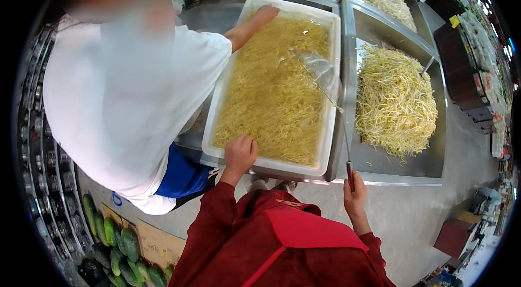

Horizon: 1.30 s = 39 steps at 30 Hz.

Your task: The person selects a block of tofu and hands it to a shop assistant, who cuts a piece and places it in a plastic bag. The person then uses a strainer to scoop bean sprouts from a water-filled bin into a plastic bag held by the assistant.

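Note:
A large white plastic tub (333,136) stands before me, holding yellowish water with many bean sprouts (281,103) in it. My right hand (355,191) grips the brown handle of a wire mesh skimmer (319,68). The skimmer's shaft crosses the tub's right rim, and its mesh head lies tilted over the water, partly dipping in. At the tub's near rim, on the left, my left hand (241,152) is curled with its knuckles up. What its fingers close on, if anything, is hidden.
A co-worker in a white shirt (134,95) stands left, one hand (268,13) at the tub's far end. Right of the tub, a steel bin (399,173) holds a heap of bean sprouts (395,99). Winter melons or similar green gourds (130,244) lie lower left beside cardboard (158,242).

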Tool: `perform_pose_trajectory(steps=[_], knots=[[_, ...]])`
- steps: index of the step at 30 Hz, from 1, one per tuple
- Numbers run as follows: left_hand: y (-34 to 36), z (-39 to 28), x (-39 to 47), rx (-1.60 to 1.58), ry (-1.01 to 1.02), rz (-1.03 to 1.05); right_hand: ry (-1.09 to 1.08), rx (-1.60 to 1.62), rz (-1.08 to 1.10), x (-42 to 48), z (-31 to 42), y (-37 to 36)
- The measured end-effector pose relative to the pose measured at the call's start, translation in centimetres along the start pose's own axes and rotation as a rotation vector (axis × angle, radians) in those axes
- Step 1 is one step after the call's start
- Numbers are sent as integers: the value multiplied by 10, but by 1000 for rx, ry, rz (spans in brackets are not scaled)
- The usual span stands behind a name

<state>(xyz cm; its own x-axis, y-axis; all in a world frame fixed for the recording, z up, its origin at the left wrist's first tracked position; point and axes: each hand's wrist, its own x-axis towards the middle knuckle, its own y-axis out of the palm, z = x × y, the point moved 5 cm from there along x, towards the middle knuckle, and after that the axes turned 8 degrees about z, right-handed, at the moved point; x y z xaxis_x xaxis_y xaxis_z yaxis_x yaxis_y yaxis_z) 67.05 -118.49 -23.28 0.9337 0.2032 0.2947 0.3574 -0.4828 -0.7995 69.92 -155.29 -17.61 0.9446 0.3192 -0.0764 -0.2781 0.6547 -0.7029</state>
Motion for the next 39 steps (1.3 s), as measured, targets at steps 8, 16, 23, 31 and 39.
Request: perform_pose_trajectory(steps=[8, 16, 23, 31, 39], knots=[[-15, -4, -11, -54, 102, -85, 493, 875, 274, -31, 20, 26], [-56, 7, -55, -82, -22, -231, 631, 1052, 398, -47, 30, 38], [-57, 11, -69, -137, -111, -247, 648, 1049, 493, -53, 26, 54], [-50, 8, -49, -149, -61, -239, 676, 1069, 653, -54, 23, 52], [-36, 16, -21, -131, 9, -192, 734, 1218, 642, -39, 42, 20]])
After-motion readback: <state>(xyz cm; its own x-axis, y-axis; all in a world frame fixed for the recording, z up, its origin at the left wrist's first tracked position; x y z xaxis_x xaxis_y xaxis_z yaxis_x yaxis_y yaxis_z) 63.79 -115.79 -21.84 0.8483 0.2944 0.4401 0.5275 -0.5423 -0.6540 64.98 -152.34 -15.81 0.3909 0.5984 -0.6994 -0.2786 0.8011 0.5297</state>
